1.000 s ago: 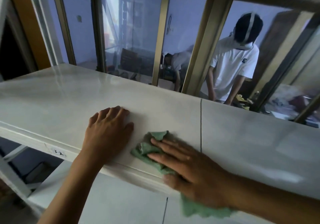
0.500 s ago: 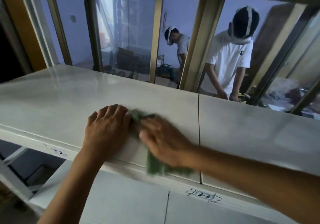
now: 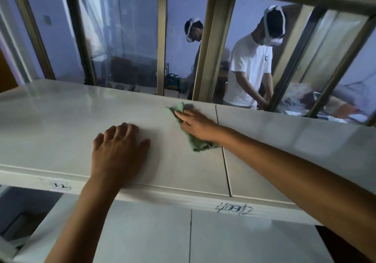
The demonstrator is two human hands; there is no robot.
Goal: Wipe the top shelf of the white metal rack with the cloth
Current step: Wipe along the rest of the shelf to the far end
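Observation:
The white metal rack's top shelf (image 3: 61, 124) spans the view, with a seam between two panels right of centre. A crumpled green cloth (image 3: 195, 142) lies on the shelf near its far edge, just left of the seam. My right hand (image 3: 197, 124) presses flat on the cloth, fingers pointing left and away, arm stretched across the shelf. My left hand (image 3: 119, 150) rests palm down on the shelf near the front edge, fingers spread, holding nothing.
A lower white shelf (image 3: 234, 242) shows beneath the front lip, which bears handwritten marks. Behind the rack stands a glass partition with tan frames (image 3: 211, 45). Two people (image 3: 250, 69) work beyond the glass.
My right hand has pushed the cloth from the front edge beside my left hand to the far part of the shelf. My left hand has stayed in place.

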